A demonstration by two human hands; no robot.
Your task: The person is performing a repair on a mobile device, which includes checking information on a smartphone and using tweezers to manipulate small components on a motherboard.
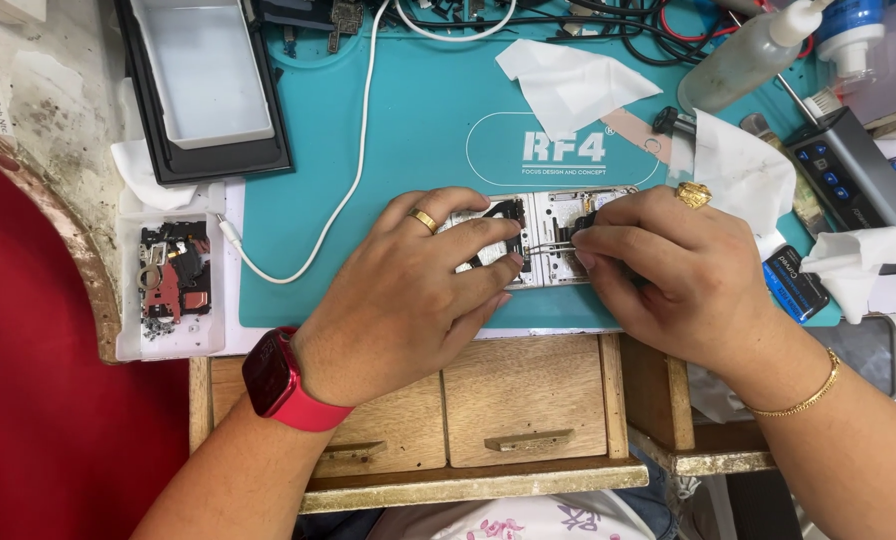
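- The opened phone (548,240) lies flat in the middle of the teal work mat (388,150), at its near edge, with its back off and the white inner frame and dark parts bare.
- I judge it light and stiff but fragile: thin flex strips and small connectors sit exposed, so I would press only on the outer frame and the plain metal shields, never on the dark central parts.
- My left hand (408,295) lies spread over the phone's left half, fingers pressing down on it to pin it to the mat; nothing is clasped in it.
- My right hand (683,275) is pinched around fine metal tweezers (548,248), whose tips reach left to a spot near the phone's middle, just beside my left fingertips.
- The tweezers look thin, springy and slippery; a grip near the mid-shaft suits them.
- A white cable (353,190) curls across the mat to the left of the phone.
- A small white tray of removed parts (173,275) sits off the mat's left edge.
- Crumpled white tissues (738,170) lie to the right, well apart from the phone.
- A clear squeeze bottle (743,55) stands far right.
- Wooden drawers (468,400) sit near me, below the mat.
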